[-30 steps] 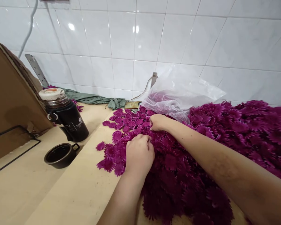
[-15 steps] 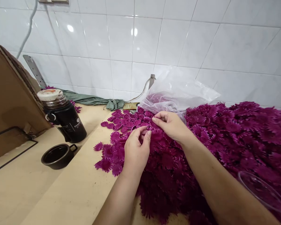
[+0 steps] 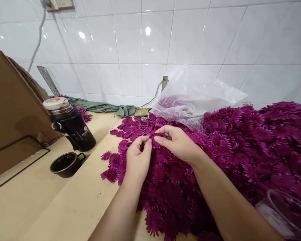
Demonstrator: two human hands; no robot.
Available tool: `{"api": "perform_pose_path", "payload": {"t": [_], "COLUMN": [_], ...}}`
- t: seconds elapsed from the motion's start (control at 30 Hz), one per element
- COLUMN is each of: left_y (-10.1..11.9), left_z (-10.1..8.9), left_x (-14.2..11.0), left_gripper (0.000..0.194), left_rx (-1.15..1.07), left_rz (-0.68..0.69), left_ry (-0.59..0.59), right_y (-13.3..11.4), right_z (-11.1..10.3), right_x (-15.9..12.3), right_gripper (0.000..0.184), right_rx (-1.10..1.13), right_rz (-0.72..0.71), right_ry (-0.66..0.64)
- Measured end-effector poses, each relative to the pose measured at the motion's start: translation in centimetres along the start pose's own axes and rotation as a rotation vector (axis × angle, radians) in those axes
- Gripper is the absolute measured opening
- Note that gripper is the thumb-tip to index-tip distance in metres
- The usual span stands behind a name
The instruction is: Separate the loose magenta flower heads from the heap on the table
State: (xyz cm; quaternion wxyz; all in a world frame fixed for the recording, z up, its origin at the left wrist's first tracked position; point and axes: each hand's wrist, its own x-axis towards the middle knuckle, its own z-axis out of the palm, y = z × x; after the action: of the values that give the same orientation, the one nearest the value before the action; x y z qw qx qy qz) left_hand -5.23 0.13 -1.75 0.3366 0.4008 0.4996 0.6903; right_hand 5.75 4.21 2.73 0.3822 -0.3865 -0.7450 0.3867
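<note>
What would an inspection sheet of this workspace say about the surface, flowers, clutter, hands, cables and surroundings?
Surface: pale tabletop, a few dark specks.
Job's things: magenta flower heads, heaped mostly on the right, some scattered leftward.
Clutter: black flask, upright; dark cup beside it; clear plastic bag; green cloth along the wall; clear container, lower right.
Hands: right hand pinches a magenta piece; left hand has its fingertips close against it, grip unclear.
Cables: grey cable down the wall; thin cord by a metal bracket.
Surroundings: white tiled wall; cardboard on the left.
</note>
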Motion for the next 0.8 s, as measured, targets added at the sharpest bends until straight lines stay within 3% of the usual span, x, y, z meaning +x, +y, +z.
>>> {"api": "perform_pose_path", "payload": {"t": [0.1, 0.23, 0.3, 0.4, 0.47, 0.67, 0.8], "left_y": [-0.1, 0.3, 0.5, 0.5, 0.5, 0.3, 0.3], "left_z": [-0.3, -0.5, -0.5, -0.4, -0.4, -1.1, -1.3], "left_x": [-0.1, -0.6, -0.7, -0.5, -0.3, 0.4, 0.4], "left_gripper": [0.019, 0.015, 0.015, 0.019, 0.018, 0.011, 0.014], "left_rx": [0.150, 0.392, 0.379, 0.234, 0.169, 0.121, 0.179], "left_rz": [0.170, 0.497, 0.484, 0.283, 0.222, 0.221, 0.351], "left_ry": [0.061, 0.081, 0.028, -0.068, -0.095, 0.032, 0.045], "right_y": [0.1, 0.6, 0.7, 0.6, 0.4, -0.1, -0.2], "right_z": [-0.2, 0.0, 0.1, 0.1, 0.2, 0.5, 0.5], "right_x": [0.0, 0.3, 0.3, 0.1, 0.0, -0.5, -0.4], "right_gripper": [0.003, 0.021, 0.026, 0.030, 0.030, 0.016, 0.024], "right_rx": [0.053, -0.012, -0.015, 0.011, 0.029, 0.103, 0.041], "right_rz": [0.031, 0.019, 0.022, 0.026, 0.022, 0.011, 0.055], "right_ry": [0.005, 0.081, 0.091, 0.098, 0.078, -0.211, -0.082]}}
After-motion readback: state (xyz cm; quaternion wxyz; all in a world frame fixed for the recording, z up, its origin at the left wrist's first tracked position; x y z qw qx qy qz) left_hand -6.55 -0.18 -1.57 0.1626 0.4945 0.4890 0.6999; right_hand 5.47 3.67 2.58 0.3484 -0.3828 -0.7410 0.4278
